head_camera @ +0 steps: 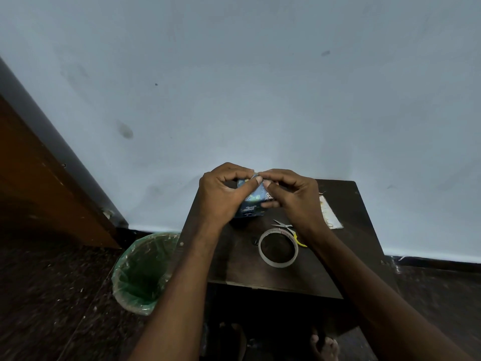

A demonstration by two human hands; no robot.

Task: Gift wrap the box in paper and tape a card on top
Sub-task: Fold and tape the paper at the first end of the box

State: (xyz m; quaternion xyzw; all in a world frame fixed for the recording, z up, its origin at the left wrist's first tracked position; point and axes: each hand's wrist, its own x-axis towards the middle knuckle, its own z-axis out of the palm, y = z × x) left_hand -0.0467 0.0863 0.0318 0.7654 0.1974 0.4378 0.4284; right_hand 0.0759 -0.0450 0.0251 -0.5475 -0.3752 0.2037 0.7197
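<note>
Right at the top edge of the box [251, 201], both grips meet: the left hand [221, 194] and the right hand [291, 196] each have fingers curled onto the blue patterned paper, their fingertips pinching together what looks like a fold or a small bit of tape; which of the two I cannot tell. The box sits on the far left part of the dark counter [346, 204], close to the wall, mostly hidden between the hands.

It seems small, light and stiff enough to keep its shape, while its paper is thin and likely to crease or tear if pulled. Holding is probably best done by the flat sides, with the folds pressed down along the edges instead of tugged.

Nearer the person lies a tape roll [278, 248], with scissors [286, 226] just beyond it, partly under the right wrist. A pale card [330, 213] lies to the right on the counter, not yet on the box. A bin [141, 272] with a green liner stands on the floor just left of the counter.
</note>
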